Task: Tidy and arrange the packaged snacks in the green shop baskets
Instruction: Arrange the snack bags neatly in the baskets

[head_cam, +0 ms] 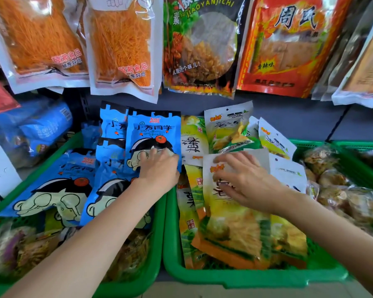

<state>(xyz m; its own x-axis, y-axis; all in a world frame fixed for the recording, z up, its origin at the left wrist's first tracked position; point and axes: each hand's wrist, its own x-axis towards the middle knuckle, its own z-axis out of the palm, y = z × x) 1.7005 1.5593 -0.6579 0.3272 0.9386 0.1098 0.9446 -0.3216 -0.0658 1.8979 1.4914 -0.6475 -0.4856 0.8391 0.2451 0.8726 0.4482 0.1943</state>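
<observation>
The head camera looks down on two green baskets standing side by side. The left basket (157,222) holds blue snack packets with a cartoon face; some lie flat and some stand upright at the back. The left hand (157,168) is on the upright blue packet (153,134) at the right side of this basket. Its fingers are curled at the lower part of the packet and seem to grip it there, but the fingertips are partly hidden, so I am not fully sure.

The right basket (256,278) holds yellow-green snack packets, several of them overlapping. The right hand (248,179) rests on the top yellow-green packet (230,214), with fingers straight and spread, pressing on its upper white part. The two hands are near each other, but apart.

Further right stands a third green basket (366,168) with clear bags of brown snacks. Above the baskets hang large packets (121,50), orange, red and dark.
</observation>
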